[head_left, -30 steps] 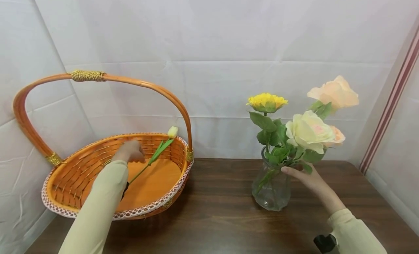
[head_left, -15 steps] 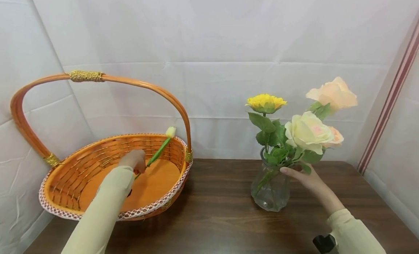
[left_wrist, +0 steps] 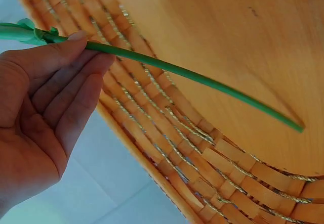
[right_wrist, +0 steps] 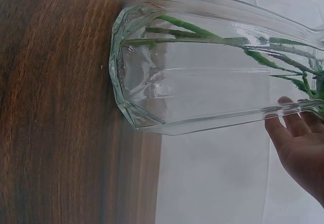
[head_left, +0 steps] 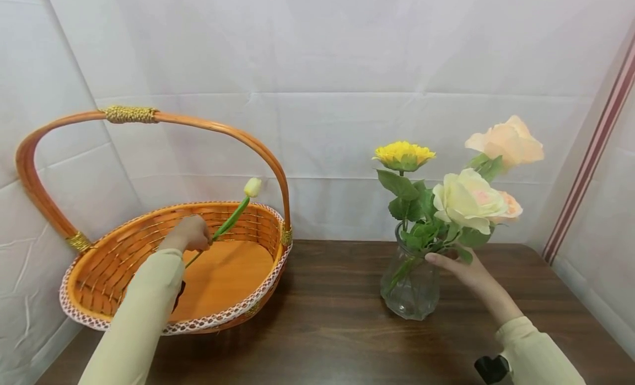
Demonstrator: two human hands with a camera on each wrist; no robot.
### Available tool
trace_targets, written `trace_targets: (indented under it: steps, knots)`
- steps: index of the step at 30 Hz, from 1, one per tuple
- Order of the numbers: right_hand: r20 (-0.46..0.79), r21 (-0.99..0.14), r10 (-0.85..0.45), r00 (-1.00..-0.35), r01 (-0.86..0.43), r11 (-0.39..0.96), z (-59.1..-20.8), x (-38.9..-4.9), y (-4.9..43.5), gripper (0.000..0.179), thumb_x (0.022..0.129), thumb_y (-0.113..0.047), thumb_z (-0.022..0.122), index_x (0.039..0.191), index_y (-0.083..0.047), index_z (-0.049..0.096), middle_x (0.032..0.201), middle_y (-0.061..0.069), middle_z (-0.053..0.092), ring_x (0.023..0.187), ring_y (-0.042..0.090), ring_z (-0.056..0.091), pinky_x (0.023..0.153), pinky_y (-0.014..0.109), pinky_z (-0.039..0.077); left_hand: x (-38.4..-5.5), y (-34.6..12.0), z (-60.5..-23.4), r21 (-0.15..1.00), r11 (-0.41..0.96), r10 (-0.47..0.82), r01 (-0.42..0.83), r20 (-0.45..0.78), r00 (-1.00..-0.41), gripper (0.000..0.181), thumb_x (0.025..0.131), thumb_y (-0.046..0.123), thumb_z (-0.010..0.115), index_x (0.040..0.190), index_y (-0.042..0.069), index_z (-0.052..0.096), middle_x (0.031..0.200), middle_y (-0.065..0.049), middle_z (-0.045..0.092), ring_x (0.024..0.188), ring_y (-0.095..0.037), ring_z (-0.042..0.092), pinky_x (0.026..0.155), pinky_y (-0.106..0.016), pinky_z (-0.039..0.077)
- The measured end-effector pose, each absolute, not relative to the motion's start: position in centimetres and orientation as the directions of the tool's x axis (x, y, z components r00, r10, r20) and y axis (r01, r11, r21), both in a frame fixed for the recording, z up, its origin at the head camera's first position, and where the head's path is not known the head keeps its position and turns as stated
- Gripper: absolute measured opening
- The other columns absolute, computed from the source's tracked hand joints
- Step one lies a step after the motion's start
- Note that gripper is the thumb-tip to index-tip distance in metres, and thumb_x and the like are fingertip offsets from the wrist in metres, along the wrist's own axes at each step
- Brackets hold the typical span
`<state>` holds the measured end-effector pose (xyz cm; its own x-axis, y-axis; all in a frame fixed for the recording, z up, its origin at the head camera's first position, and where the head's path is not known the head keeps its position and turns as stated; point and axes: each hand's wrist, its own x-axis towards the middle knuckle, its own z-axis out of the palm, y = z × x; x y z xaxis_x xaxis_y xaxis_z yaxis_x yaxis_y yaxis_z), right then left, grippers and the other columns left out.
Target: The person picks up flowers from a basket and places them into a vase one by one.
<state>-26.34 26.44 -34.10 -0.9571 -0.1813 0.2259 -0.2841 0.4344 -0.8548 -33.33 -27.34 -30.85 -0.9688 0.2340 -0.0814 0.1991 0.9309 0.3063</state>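
In the head view my left hand (head_left: 189,233) is over the wicker basket (head_left: 94,288) and pinches a white tulip (head_left: 252,187) by its green stem. The left wrist view shows thumb and fingertips on the stem (left_wrist: 202,80), just below the leaves; the stem's free end slants down over the basket floor. At the right, my right hand (head_left: 468,269) grips the neck of a clear glass vase (head_left: 410,297), thumb in front and fingers mostly hidden by leaves. A yellow flower (head_left: 404,155), a cream rose (head_left: 468,198) and peach roses (head_left: 508,141) stand in the vase.
The basket's tall arched handle (head_left: 218,127) rises over its opening. Both basket and vase stand on a dark wooden table (head_left: 327,341). White cloth walls (head_left: 327,131) close off the back and sides.
My left hand has gripped the tulip stem and raised the flower; its head now sits higher and further left, above the basket rim. My right hand and the vase stay in place.
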Motion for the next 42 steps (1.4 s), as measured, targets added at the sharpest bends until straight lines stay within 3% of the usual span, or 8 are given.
trace_targets:
  steps: [10,25,33,42]
  knots:
    - [0.237,-0.837,-0.177,-0.955,-0.294,0.462,-34.3,-26.3,26.3,0.063,0.088,-0.022,0.058,0.141,-0.001,0.029,0.128,0.02,0.042,0.091,0.005,0.046,0.075,0.033,0.045,-32.1,-27.4,-28.4,0.277,0.922,0.252,0.27,0.098,-0.963,0.013,0.08,0.001,0.063,0.089,-0.004,0.071,0.085,-0.017,0.068,0.075,-0.031,0.062,0.068,-0.046,0.051]
    - [0.224,-0.843,-0.18,-0.958,-0.283,0.458,-34.3,-26.3,26.4,0.066,0.088,-0.024,0.058,0.142,-0.001,0.026,0.128,0.022,0.041,0.09,0.007,0.047,0.075,0.036,0.047,-29.6,-25.7,-26.1,0.253,0.892,0.324,0.375,0.219,-0.92,0.008,0.078,0.003,0.067,0.083,0.0,0.072,0.075,-0.008,0.069,0.059,-0.012,0.057,0.056,-0.033,0.05]
    - [0.212,-0.855,-0.182,-0.96,-0.273,0.442,-34.2,-26.3,26.4,0.068,0.088,-0.024,0.059,0.142,-0.002,0.024,0.127,0.023,0.042,0.089,0.006,0.05,0.076,0.038,0.049,-28.2,-23.8,-25.1,0.232,0.841,0.42,0.489,0.289,-0.86,0.008,0.077,-0.002,0.067,0.082,0.0,0.073,0.075,-0.01,0.069,0.057,-0.011,0.058,0.054,-0.031,0.049]
    - [0.236,-0.845,-0.191,-0.953,-0.298,0.445,-34.3,-26.4,26.3,0.066,0.088,-0.022,0.058,0.142,-0.002,0.025,0.13,0.022,0.04,0.092,0.004,0.048,0.075,0.035,0.047,-27.1,-22.0,-23.7,0.252,0.813,0.446,0.525,0.309,-0.84,0.009,0.077,-0.001,0.068,0.084,0.001,0.074,0.076,-0.008,0.07,0.061,-0.011,0.062,0.055,-0.028,0.051]
